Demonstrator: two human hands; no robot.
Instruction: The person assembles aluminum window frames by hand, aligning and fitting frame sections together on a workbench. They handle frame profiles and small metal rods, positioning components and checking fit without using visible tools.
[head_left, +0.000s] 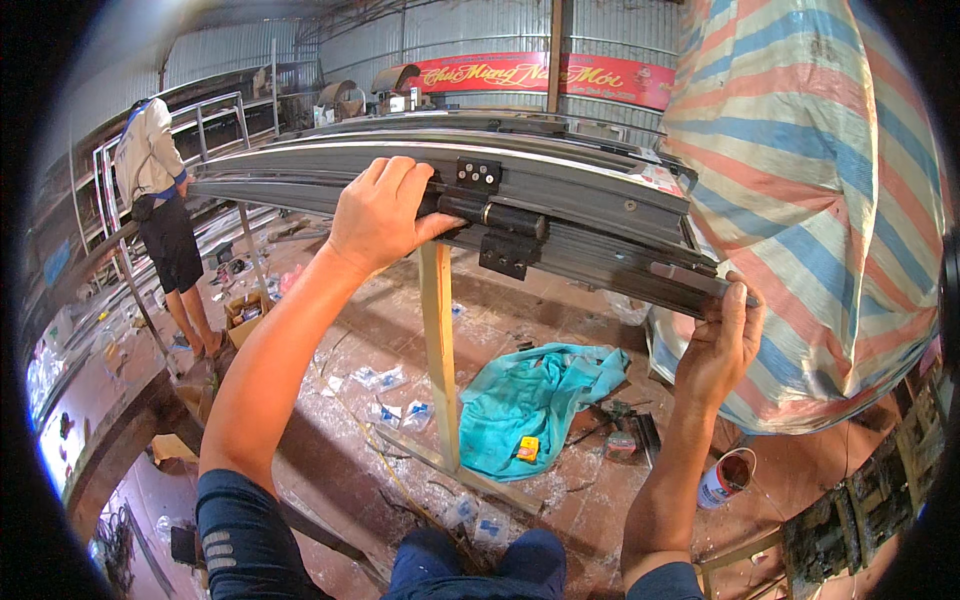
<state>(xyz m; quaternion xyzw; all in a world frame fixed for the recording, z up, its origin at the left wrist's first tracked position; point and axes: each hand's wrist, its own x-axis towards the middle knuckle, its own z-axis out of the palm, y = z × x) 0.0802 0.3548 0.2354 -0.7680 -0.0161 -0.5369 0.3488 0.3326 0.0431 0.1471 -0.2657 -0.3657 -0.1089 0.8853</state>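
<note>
Dark grey metal frame profiles [590, 190] lie across in front of me, raised well above the floor. A black hinge [515, 219] sits on their near side; its upper plate shows screw heads, and its lower plate hangs over the lower profile. My left hand [385, 212] is closed around the profile just left of the hinge, fingers over the top and thumb beside the hinge barrel. At the right end, my right hand [725, 335] grips the tip of the lower profile [650, 280], thumb on the near side. What its other fingers touch is partly hidden.
A wooden post [438, 350] stands beneath the profiles. On the littered floor lie a turquoise cloth [530, 400], a yellow tape measure [528, 449] and a power tool [620, 445]. A bucket [727, 478] and a striped tarp-covered bulk [790, 200] stand right. Another person [155, 190] stands far left.
</note>
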